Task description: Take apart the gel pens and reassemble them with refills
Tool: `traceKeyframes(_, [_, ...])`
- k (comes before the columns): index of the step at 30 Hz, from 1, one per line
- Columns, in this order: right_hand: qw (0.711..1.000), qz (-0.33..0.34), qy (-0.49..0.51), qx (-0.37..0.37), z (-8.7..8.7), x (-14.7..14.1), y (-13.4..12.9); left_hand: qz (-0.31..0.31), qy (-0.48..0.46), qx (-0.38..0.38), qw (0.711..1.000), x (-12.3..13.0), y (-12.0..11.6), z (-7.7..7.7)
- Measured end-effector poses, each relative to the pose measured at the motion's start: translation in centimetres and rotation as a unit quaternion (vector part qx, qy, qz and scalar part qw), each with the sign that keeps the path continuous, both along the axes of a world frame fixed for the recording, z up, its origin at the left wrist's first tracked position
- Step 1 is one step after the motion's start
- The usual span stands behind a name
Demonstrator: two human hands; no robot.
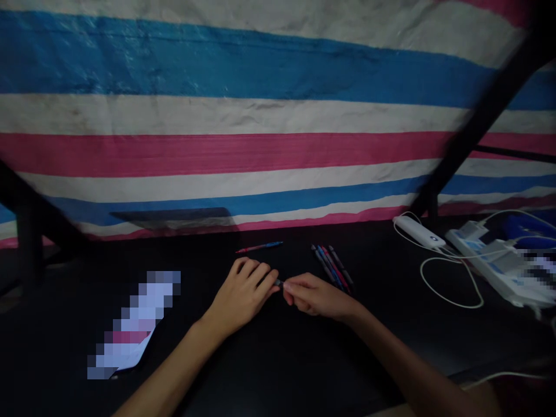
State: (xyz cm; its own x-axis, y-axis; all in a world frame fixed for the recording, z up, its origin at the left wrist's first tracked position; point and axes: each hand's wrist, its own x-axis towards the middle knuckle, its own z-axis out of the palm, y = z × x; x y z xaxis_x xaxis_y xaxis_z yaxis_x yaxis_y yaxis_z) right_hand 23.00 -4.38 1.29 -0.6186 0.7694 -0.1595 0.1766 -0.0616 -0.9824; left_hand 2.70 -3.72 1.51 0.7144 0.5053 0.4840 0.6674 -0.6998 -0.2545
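My left hand (247, 291) is closed round a small dark object (278, 282), seemingly a pen, most of which its fingers hide. From the right, my right hand (310, 294) pinches the other end of that object, so the two hands nearly meet over the black table (260, 370). Just beyond my left hand lies a single pen (259, 247) with a red and a blue part. Several pens (332, 266), dark, blue and red, lie side by side beyond my right hand.
At the right are a white power strip (499, 263), a white device (419, 231) and looping white cables. A blurred-out, lit flat object (139, 330) lies at the left. Striped sheeting (260, 153) hangs behind, with dark slanted bars on both sides.
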Motion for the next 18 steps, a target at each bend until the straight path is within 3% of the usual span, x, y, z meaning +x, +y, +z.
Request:
traceKeyframes(9, [0.975, 0.016, 0.077, -0.207, -0.5, -0.2, -0.1, 0.060, 0.013, 0.015, 0.998, 1.3, -0.2, -1.3])
traceKeyframes(12, [0.974, 0.039, 0.058, -0.216, -0.6, -0.8, -0.6, 0.048, -0.015, 0.046, 0.998, 1.1, 0.1, -1.9])
traceKeyframes(14, [0.990, 0.033, 0.000, -0.140, -1.0, -1.2, -0.9, 0.037, -0.023, 0.055, 0.998, 0.9, 0.3, -2.2])
traceKeyframes(16, [0.994, -0.011, -0.100, 0.041, -1.3, -1.6, -1.2, 0.028, -0.014, 0.040, 0.999, 0.7, 0.4, -2.4])
traceKeyframes(18, [0.943, -0.067, -0.217, 0.243, -1.5, -1.9, -1.5, 0.032, -0.006, 0.016, 0.999, 0.6, 0.4, -2.5])
